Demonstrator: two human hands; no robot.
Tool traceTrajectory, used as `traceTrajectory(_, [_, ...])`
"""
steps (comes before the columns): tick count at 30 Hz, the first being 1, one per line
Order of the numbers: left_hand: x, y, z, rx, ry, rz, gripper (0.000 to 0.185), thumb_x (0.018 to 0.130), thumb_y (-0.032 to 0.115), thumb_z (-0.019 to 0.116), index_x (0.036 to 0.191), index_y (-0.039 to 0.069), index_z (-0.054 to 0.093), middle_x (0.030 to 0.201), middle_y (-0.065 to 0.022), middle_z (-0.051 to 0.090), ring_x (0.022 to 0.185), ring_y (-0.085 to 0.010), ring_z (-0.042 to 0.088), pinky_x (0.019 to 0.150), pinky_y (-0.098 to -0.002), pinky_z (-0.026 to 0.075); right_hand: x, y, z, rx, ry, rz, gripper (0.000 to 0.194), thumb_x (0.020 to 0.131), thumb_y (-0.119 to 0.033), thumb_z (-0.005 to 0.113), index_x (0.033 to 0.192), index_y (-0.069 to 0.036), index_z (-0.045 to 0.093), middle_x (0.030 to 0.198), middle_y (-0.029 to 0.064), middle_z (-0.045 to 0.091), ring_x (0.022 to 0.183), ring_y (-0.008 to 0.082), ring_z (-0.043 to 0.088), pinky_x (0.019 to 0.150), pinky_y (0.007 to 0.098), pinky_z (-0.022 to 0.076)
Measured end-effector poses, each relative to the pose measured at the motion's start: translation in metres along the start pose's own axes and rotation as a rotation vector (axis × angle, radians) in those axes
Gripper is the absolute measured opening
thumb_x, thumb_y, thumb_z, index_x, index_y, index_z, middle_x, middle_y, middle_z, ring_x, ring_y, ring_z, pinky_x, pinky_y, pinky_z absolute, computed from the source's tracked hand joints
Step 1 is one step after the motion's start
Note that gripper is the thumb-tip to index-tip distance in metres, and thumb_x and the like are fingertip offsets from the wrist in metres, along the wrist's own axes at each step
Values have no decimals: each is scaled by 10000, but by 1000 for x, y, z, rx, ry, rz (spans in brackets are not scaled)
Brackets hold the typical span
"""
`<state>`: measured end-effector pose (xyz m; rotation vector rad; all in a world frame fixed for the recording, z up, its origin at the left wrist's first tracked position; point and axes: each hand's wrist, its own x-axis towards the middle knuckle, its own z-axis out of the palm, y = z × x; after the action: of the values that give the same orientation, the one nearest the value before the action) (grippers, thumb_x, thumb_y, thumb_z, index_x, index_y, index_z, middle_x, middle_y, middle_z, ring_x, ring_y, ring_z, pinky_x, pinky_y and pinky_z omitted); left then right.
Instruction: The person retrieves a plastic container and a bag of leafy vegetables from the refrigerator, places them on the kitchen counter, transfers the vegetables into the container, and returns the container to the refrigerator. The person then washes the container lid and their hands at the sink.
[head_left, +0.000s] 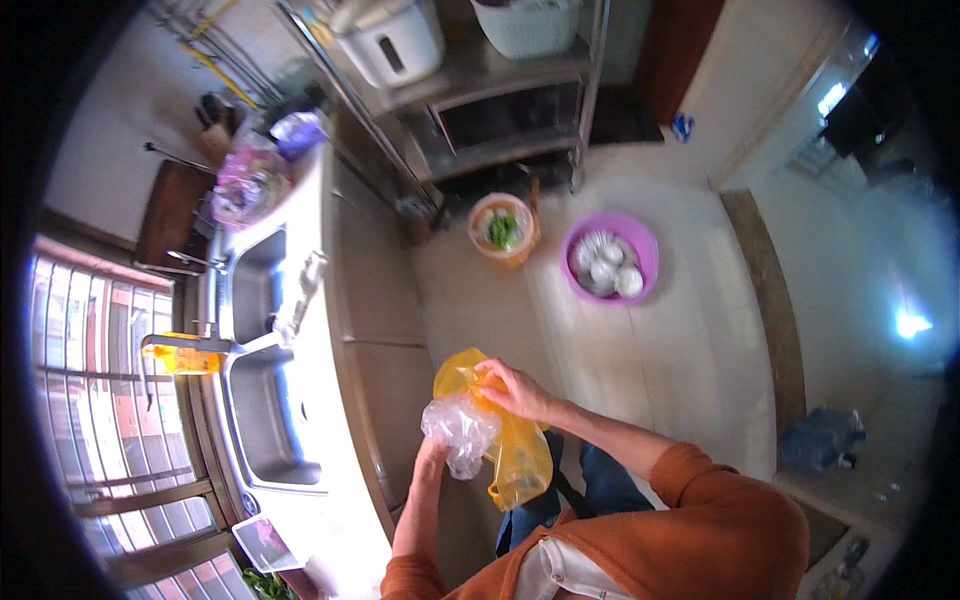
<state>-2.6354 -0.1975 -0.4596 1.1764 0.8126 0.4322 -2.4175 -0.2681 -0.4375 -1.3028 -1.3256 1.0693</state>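
Observation:
In front of my body, over the floor, a yellow plastic bag (523, 465) hangs crumpled from my right hand (517, 391), whose fingers pinch its gathered upper part. A clear plastic bag (461, 427) lies against the yellow one on its left side. My left hand (436, 448) is at the clear bag's lower left; the plastic hides most of its fingers. The yellow bag's lower part is see-through and hangs near my legs.
A counter with a double steel sink (274, 420) runs along the left. On the floor ahead stand a small bin (501, 253) with green scraps and a pink basin (646, 251) holding white bowls. A metal shelf rack (487, 82) stands beyond. Blue water bottles (817, 441) lie at right.

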Motion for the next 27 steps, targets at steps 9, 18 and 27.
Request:
traceTrajectory(9, [21,81,19,55,365,354,506,877,195,667,1312,74,440,1019,-32,620,884,-151,603,841,-309,522,43,-58,-13,59,-122,-68,897,745,-165,806,1484,-75,304,1459,174,405,1317,277,435,1078,355,361])
traceTrajectory(18, [35,130,27,-17,272,449,434,902,243,660,1263,59,506,992,-27,621,858,-143,607,804,-300,529,98,-40,-32,408,284,5,337,828,-170,726,1115,-44,604,1034,22,642,943,128,606,796,298,512])
traceTrajectory(27, [114,149,70,43,307,250,454,864,228,705,1246,48,538,1012,-36,625,891,-143,608,782,-301,513,158,-63,-93,422,-273,-99,356,838,-213,716,1128,-54,583,1087,11,607,986,111,564,851,296,481])
